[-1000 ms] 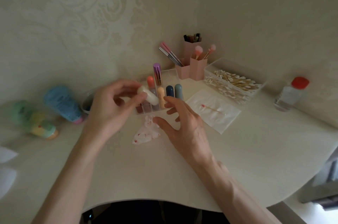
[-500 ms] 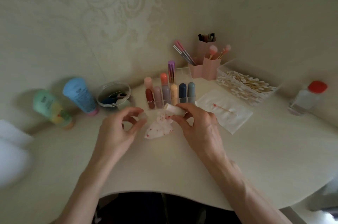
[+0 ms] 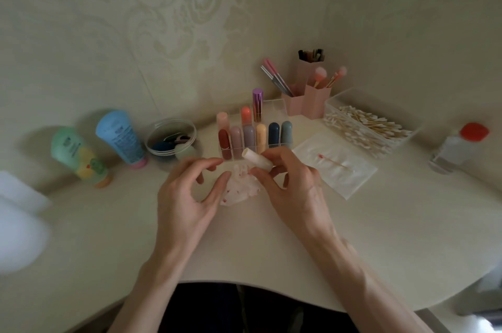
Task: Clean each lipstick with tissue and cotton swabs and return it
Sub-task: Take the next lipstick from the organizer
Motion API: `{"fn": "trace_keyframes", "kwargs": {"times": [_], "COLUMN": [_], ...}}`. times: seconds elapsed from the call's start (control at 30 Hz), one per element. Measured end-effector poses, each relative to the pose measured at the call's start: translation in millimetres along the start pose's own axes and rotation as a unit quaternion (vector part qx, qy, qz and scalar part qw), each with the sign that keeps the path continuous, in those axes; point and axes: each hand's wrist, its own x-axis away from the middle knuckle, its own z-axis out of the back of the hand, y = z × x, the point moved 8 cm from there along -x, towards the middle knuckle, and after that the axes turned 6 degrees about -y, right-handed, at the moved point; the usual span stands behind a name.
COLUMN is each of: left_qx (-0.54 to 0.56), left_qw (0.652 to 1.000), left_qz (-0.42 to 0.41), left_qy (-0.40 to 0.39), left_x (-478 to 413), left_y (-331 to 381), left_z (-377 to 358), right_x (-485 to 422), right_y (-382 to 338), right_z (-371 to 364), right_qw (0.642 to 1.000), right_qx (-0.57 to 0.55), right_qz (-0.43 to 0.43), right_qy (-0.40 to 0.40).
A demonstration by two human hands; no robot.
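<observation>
I log: right hand (image 3: 296, 191) pinching white lipstick (image 3: 256, 159), tilted, over stained tissue (image 3: 239, 192) on worktop (image 3: 258, 240); left hand (image 3: 182, 196) loosely spread, gripping nothing, just beside tissue.

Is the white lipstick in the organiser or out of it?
Out: the right hand pinches the white lipstick, tilted, in front of the organiser.

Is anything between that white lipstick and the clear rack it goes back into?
Nothing visible blocks it. The right hand holds the white lipstick just in front of the clear rack; only its filled front row stands before the empty-looking back slots.
</observation>
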Motion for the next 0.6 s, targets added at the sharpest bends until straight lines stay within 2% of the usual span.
{"fn": "trace_keyframes", "kwargs": {"times": [0.13,0.27,0.43,0.6], "left_qx": [0.158,0.193,0.135,0.038], "left_qw": [0.986,0.979,0.987,0.994], "left_qz": [0.041,0.061,0.091,0.078], "left_qy": [-0.029,-0.034,-0.001,-0.066], "left_x": [0.8,-1.3,0.3,3.4], "left_y": [5.2,4.6,-23.0,-37.9], "left_z": [-15.1,-20.0,-4.7,-1.1], "right_x": [1.1,1.3,0.8,-1.2], "right_y": [-5.0,-4.0,0.7,5.0], "right_z": [-1.2,-3.7,-1.8,-0.7], "right_qw": [1.0,1.0,1.0,1.0], "right_qx": [-0.014,-0.01,-0.018,-0.011], "right_qz": [0.018,0.018,0.001,-0.008], "right_qy": [-0.007,-0.016,-0.013,-0.001]}}
